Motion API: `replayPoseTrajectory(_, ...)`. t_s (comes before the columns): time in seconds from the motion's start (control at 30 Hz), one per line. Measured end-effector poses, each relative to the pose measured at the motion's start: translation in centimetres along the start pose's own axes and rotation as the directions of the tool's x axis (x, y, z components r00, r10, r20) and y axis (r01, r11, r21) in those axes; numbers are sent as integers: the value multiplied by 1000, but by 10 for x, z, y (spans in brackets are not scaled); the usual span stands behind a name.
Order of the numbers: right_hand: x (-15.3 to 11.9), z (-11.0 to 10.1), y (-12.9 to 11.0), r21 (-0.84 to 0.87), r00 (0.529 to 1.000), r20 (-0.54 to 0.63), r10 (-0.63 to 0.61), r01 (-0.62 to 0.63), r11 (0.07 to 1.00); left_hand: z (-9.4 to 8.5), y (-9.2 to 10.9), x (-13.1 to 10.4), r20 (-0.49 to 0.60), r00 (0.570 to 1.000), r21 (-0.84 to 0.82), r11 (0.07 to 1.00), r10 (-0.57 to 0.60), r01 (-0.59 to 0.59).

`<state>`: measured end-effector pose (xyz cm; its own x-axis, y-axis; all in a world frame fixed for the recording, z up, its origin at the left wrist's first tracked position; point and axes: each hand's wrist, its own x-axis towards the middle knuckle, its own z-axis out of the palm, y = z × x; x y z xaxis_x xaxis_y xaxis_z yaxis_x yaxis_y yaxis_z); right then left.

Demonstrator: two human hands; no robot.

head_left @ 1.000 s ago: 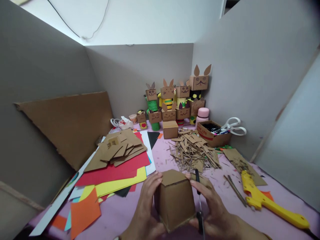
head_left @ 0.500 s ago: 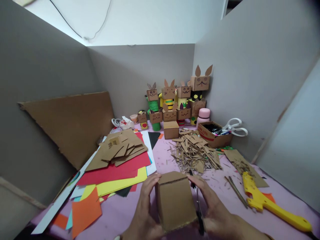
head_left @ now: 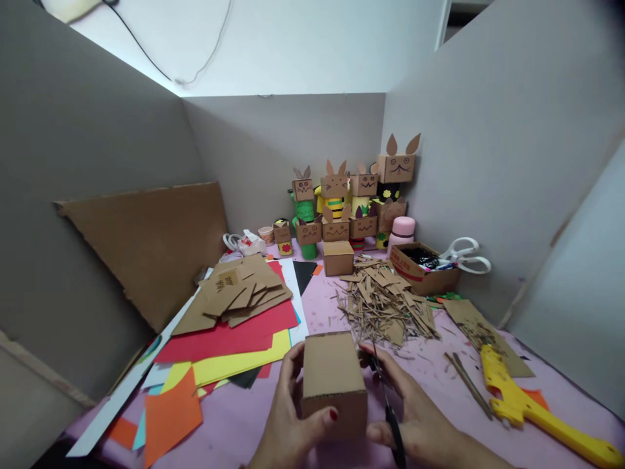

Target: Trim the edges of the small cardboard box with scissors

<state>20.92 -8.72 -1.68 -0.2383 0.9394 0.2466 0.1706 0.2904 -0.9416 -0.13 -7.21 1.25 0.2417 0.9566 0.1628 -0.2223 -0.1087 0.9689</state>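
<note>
Cardboard box (head_left: 333, 368) in pinching left hand (head_left: 297, 423), fingertips hidden; black-handled tool (head_left: 394, 431), type unclear, in curled right hand (head_left: 413, 405).

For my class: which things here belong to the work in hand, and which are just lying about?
In hand:
Cardboard box, held by the left hand
Black-handled tool, held in the right hand

Apparently just lying about, untouched now:
Yellow glue gun
Cardboard scraps
Orange paper
Pink bottle
</note>
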Motion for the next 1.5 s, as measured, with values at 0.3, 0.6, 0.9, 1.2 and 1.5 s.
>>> replayPoseTrajectory(0.3,4,2,-3,134,999,32,-2,-2,991,10,7,-5,119,918,-507,772,-379,384)
replayPoseTrajectory(0.6,8,3,-9,177,990,8,138,-138,975,2,5,0,62,904,-585,719,-423,377)
replayPoseTrajectory(0.9,10,6,-14,243,989,43,144,-150,958,-18,-8,-5,185,919,-523,756,-349,393)
replayPoseTrajectory(1.2,12,3,-15,244,975,-21,219,-208,947,-23,-8,-5,161,931,-584,730,-327,357)
replayPoseTrajectory(1.5,13,4,-15,252,977,-28,211,-198,947,-9,6,2,83,883,-639,655,-463,403)
